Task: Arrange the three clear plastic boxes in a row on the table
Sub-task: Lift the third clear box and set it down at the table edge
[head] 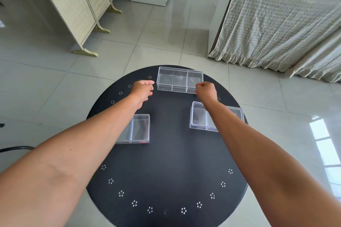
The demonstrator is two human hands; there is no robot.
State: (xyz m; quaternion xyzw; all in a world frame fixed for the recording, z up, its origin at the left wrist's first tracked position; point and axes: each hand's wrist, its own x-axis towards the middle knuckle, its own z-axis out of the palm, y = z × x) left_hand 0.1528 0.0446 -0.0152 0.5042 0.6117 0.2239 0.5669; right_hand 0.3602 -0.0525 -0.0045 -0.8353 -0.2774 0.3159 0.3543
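At far edge of surface point(166, 162), L hand point(143, 89) & R hand point(205, 90) flank the far box point(180, 81), fingers curled, holding nothing, prob. to reposition it.

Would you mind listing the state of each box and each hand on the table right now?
Far box: lying flat, lid shut, empty, between both hands.
Left box: flat on the table, partly under the left forearm.
Right box: flat, partly under the right forearm.
Left hand: fingers curled, holding nothing.
Right hand: fingers curled at the far box's corner; contact unclear.
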